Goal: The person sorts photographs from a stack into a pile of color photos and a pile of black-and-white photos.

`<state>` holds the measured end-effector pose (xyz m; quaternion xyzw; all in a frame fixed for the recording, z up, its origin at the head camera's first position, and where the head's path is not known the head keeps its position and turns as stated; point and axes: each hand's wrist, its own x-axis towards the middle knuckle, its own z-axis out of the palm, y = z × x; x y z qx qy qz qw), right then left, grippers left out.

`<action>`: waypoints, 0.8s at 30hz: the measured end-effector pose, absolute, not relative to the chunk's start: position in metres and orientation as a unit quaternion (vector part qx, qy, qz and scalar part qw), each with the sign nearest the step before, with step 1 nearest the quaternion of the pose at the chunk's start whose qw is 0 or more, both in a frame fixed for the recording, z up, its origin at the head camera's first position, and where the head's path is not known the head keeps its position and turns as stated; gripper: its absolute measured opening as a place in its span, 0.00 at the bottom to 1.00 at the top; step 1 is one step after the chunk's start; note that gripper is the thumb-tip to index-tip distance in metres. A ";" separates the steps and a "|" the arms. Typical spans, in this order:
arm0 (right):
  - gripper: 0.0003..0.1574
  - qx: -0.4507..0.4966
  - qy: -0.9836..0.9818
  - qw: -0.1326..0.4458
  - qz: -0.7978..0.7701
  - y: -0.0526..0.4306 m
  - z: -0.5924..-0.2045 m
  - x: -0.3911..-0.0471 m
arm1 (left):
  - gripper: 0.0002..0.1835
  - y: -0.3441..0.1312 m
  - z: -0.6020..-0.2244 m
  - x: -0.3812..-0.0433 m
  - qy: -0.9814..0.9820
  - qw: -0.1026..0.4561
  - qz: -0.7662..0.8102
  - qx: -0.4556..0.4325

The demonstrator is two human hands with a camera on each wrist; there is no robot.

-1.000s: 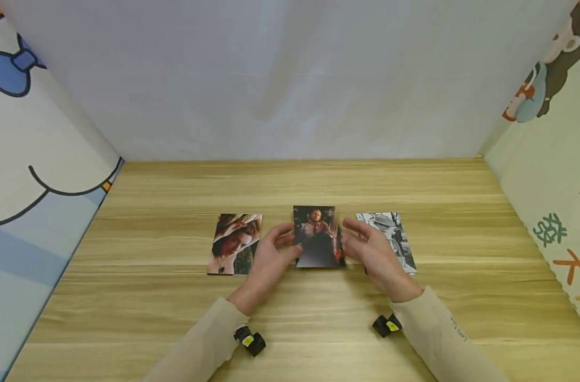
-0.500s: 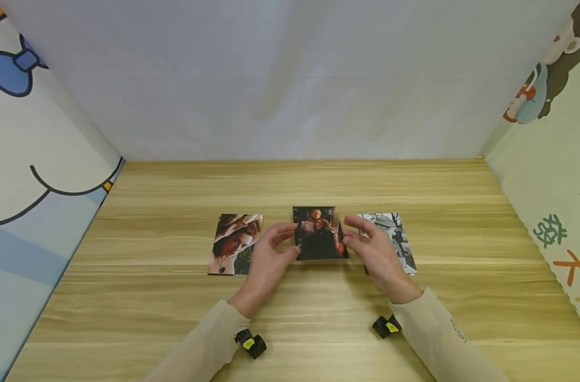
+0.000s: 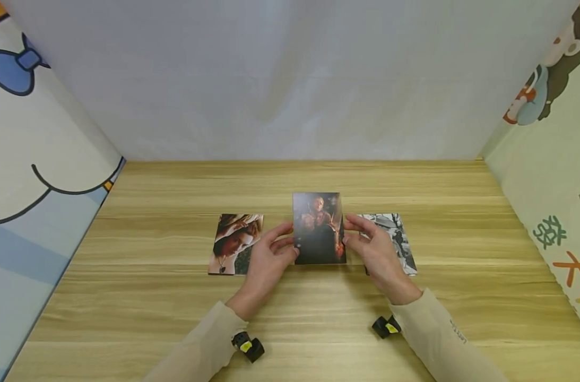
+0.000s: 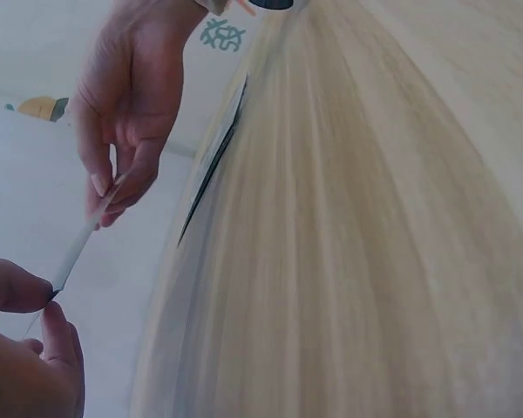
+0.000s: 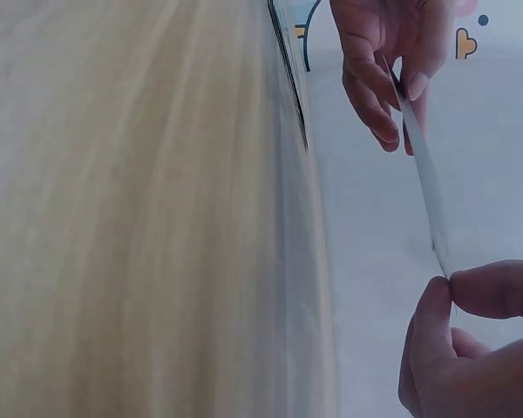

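A dark glossy photo card (image 3: 318,233), printed with figures in warm light, is held between both hands above the table. My left hand (image 3: 268,262) pinches its left edge between thumb and fingers. On the opposite edge, my right hand (image 3: 378,254) pinches it likewise. Both wrist views show the card nearly edge-on, as a thin pale strip (image 4: 77,248) stretched from hand to hand and lifted off the wood. A colour photo card (image 3: 234,246) lies left of my left hand. Partly hidden under my right hand is a black-and-white photo card (image 3: 403,241).
The wood-grain table (image 3: 309,329) runs back to a pale wall (image 3: 290,79). Cartoon-printed panels stand at the left (image 3: 32,132) and right (image 3: 552,175). A small black wrist camera (image 3: 249,347) is strapped to the left sleeve, another (image 3: 386,326) to the right.
The held card has tilted: its far edge reaches higher in the head view and its face looks taller and shinier. Both hands stay almost in place, as do the two cards on the table.
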<state>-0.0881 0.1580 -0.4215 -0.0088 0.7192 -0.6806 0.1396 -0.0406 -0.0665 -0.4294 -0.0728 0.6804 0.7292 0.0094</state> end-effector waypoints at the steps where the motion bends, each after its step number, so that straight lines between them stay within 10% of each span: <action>1: 0.35 -0.012 0.720 0.136 -0.680 0.157 -0.421 -0.088 | 0.32 -0.067 -0.429 -0.040 0.683 0.009 0.727 -0.072; 24: 0.34 -0.100 0.753 0.084 -0.645 0.131 -0.410 -0.069 | 0.27 -0.090 -0.422 -0.029 0.791 -0.101 0.603 -0.036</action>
